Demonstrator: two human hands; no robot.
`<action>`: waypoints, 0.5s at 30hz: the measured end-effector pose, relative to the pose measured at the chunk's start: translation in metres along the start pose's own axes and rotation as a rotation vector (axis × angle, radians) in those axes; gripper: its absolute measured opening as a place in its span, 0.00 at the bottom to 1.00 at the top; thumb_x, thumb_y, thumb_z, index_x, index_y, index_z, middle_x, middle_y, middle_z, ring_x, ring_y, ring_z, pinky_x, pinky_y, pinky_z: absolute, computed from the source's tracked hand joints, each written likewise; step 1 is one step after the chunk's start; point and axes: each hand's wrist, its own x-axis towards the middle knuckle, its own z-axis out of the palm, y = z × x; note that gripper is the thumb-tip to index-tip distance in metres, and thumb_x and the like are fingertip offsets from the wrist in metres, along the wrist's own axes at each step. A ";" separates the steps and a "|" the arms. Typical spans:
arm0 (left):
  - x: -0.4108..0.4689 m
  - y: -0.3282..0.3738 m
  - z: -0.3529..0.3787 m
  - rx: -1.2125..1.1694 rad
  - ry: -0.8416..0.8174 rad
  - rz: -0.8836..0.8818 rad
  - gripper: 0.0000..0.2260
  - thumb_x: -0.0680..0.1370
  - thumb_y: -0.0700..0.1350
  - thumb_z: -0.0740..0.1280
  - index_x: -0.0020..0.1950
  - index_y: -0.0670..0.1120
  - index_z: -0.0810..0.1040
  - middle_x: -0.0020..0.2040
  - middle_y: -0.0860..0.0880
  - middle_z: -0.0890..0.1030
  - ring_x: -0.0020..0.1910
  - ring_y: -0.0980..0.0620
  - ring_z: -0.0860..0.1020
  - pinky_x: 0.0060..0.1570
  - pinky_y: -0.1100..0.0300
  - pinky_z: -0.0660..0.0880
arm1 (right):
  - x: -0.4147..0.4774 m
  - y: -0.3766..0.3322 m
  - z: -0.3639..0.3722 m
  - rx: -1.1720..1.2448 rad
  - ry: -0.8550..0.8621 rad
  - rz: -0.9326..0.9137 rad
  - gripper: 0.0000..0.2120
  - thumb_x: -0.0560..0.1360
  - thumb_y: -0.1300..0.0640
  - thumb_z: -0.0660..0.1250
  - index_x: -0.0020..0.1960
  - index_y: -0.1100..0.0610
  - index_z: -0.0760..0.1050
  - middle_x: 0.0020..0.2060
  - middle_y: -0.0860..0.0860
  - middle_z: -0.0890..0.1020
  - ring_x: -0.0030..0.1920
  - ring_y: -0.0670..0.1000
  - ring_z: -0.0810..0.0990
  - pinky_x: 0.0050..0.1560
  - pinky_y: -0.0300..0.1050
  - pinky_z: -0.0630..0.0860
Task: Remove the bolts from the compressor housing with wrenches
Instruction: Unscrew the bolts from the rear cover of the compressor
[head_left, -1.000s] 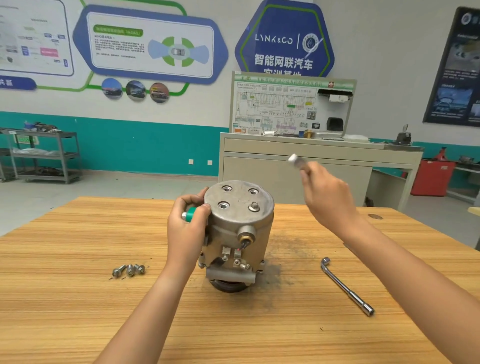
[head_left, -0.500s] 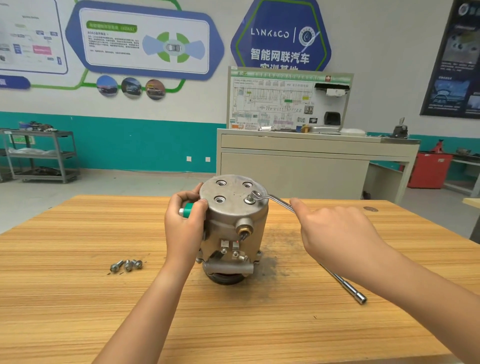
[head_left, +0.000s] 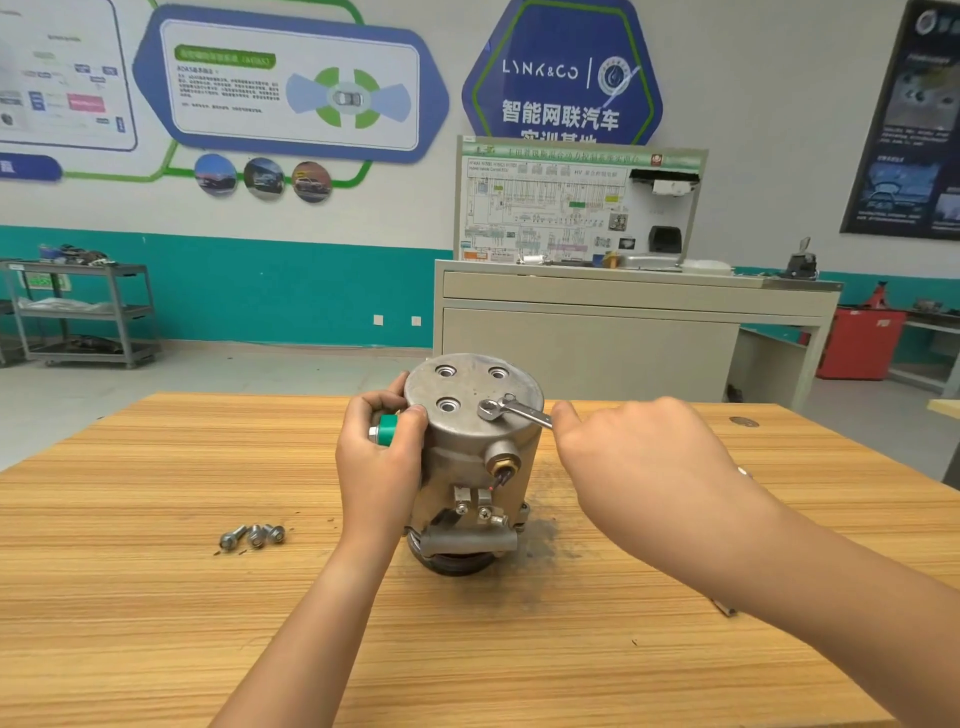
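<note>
Three loose bolts (head_left: 253, 535) lie in a tight row on the counter (head_left: 156, 623), left of the unit and well in from the left edge, so judging by that, most of the job is done. Left hand (head_left: 382, 457) braces the compressor housing (head_left: 470, 452), fingers (head_left: 415, 415) wrapped onto its left wall and clamped around a green-capped port (head_left: 387, 430). Housing stands upright on its pulley end, mid-counter and toward the far edge. Top face shows three empty bolt holes (head_left: 447, 405). The fourth spot has the wrench (head_left: 511, 410) on it, and the bolt head itself is hidden under the wrench's end. Handle runs right into the right hand (head_left: 639, 457), which is clenched on the shank, thumb pointing along it. A second tool's tip (head_left: 724, 608) pokes out from under the right forearm, near the right edge. Risks as I see them:
- The wrench looks slightly angled. If it isn't seated flat when torque goes on, it can cam off and round the head, and the right knuckles go into the housing rim.
- The unit sits on a small round footprint on a grimy patch. If the left grip slackens, it can spin or tip.
- Left fingertips sit close to the top face, in the path of a slipped wrench.
- An arm sweep could roll the loose bolts off the counter.
</note>
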 end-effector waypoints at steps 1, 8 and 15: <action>0.000 0.000 0.000 -0.005 0.002 -0.008 0.08 0.76 0.38 0.64 0.41 0.51 0.71 0.55 0.60 0.79 0.50 0.58 0.78 0.40 0.59 0.72 | -0.001 0.000 -0.003 0.004 -0.011 0.011 0.18 0.73 0.65 0.56 0.63 0.61 0.64 0.27 0.48 0.65 0.25 0.49 0.62 0.25 0.41 0.50; -0.001 0.002 0.000 0.002 0.009 -0.015 0.07 0.76 0.39 0.64 0.41 0.51 0.71 0.54 0.61 0.79 0.51 0.56 0.77 0.42 0.58 0.73 | -0.009 0.006 -0.006 0.041 -0.020 0.132 0.26 0.75 0.61 0.56 0.72 0.56 0.56 0.26 0.47 0.60 0.25 0.49 0.61 0.24 0.41 0.51; -0.002 0.004 -0.001 -0.003 0.017 -0.023 0.07 0.76 0.39 0.64 0.41 0.49 0.71 0.53 0.62 0.79 0.57 0.55 0.77 0.54 0.47 0.74 | -0.002 0.006 0.000 -0.007 0.015 0.111 0.26 0.74 0.65 0.55 0.72 0.60 0.57 0.32 0.48 0.71 0.35 0.53 0.73 0.25 0.41 0.51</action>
